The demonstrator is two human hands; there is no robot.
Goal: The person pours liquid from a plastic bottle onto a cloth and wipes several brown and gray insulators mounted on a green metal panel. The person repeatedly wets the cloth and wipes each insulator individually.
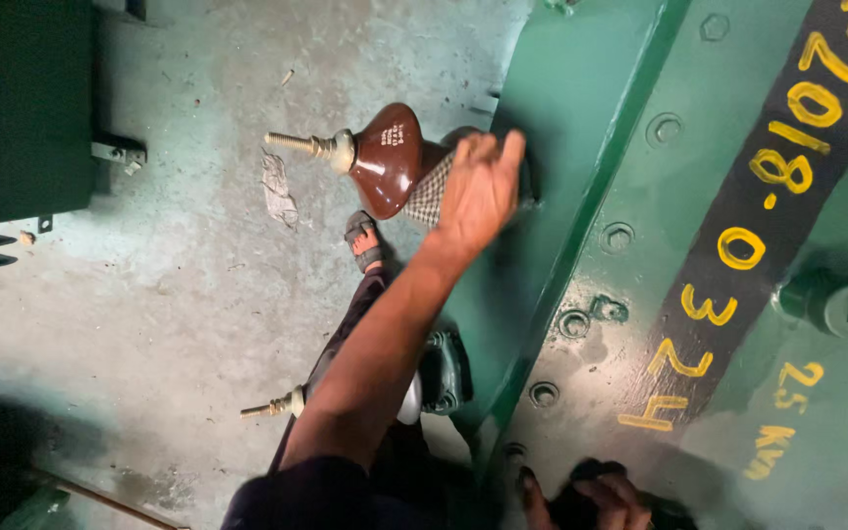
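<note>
Insulator (385, 169) juts left from tank wall (561, 128), above floor (179, 275).

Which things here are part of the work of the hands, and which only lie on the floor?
In the work:
left hand
checked cloth
brown insulator
green tank
right hand

Lying about:
crumpled scrap
dark green box

A worn, stained concrete floor (188, 294) with a greenish cast fills the left; a dark green cabinet (17, 108) stands at top left; a crumpled scrap (279, 191) lies on it; light dim.
</note>
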